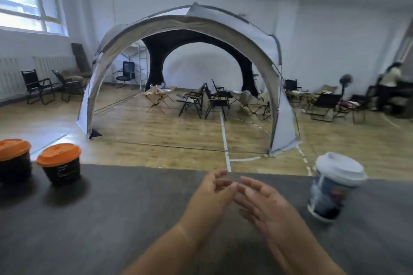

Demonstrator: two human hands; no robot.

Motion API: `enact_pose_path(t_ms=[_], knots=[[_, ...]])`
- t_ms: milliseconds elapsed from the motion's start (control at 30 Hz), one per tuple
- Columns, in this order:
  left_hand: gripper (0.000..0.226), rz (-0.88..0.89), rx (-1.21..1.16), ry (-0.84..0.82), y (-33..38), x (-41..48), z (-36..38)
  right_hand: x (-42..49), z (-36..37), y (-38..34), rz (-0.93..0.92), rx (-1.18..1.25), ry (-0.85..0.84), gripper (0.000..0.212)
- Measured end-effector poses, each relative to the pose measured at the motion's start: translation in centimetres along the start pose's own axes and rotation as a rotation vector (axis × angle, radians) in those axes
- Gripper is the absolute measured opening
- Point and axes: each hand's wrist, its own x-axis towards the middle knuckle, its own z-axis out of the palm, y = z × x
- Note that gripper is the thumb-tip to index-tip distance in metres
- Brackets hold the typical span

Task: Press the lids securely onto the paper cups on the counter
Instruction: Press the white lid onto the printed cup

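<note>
- Both hands are over the dark counter (111,219), about the middle of my feed. The left hand (212,194) and right hand (263,205) face each other with the fingers (248,185) loose and mostly straight. Neither one is holding anything.
- The fingertips of the two hands either meet or nearly meet. It's too blurry for me to call.
- Near the right hand's fingers, off to their right, there's a blue-and-white cup (326,198) on the counter with a white lid (342,168) on top. Nothing is touching it. It's smeared, so I can't tell how well the lid is seated.
- Well away to the left of the left hand's fingers are two black cups, side by side by the counter's far edge. The nearer black cup (61,173) has an orange lid (59,154) on it. The outer black cup (13,168) also has an orange top and is cut off by the frame edge.
- Beyond the fingers, past the counter, is a big dome tent (185,27) on a wooden floor (178,134), with folding chairs (214,100) inside and around it.
</note>
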Motion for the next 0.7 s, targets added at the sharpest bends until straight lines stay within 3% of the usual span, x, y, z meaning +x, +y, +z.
enact_pose_path(t_ms=[300,433,500,567,700], knots=[[0.043,-0.002,0.006,-0.112,0.3,2.8,17.3,-1.0,-18.0,0.8,0.148,-0.200,0.340,0.012],[0.071,-0.011,0.000,-0.109,-0.5,3.6,20.1,0.8,-21.6,1.3,0.066,-0.155,0.521,0.050],[0.084,0.006,-0.024,-0.123,-0.5,3.9,20.7,1.5,-21.2,0.6,0.004,-0.091,0.480,0.067],[0.087,0.027,-0.043,-0.120,-0.5,4.0,20.7,2.0,-19.8,0.2,-0.020,-0.045,0.370,0.071],[0.078,0.127,-0.062,-0.066,-0.9,4.5,18.1,2.7,-16.1,0.9,-0.051,0.005,0.243,0.048]])
